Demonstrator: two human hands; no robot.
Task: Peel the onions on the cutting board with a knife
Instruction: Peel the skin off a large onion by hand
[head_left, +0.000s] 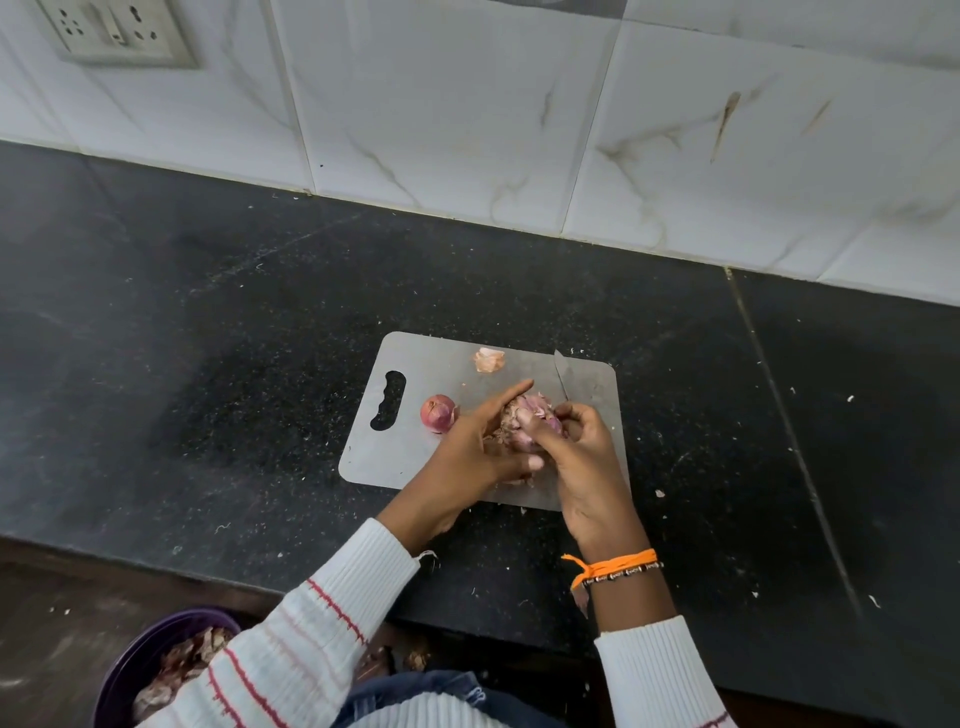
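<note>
Head view: both hands' fingers (522, 423) curled round onion (535, 415), knife (562, 382) upright in right hand (584, 457)

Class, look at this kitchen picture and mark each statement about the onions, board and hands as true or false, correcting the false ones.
1. The cutting board lies on a dark countertop. True.
2. A whole unpeeled onion sits on the board near its handle hole. True.
3. The knife lies flat on the countertop beside the board. False: the right hand holds it, blade pointing away over the board.
4. Both hands are empty. False: the left hand and right hand hold a partly peeled onion.
5. A piece of onion skin lies near the board's far edge. True.
</note>
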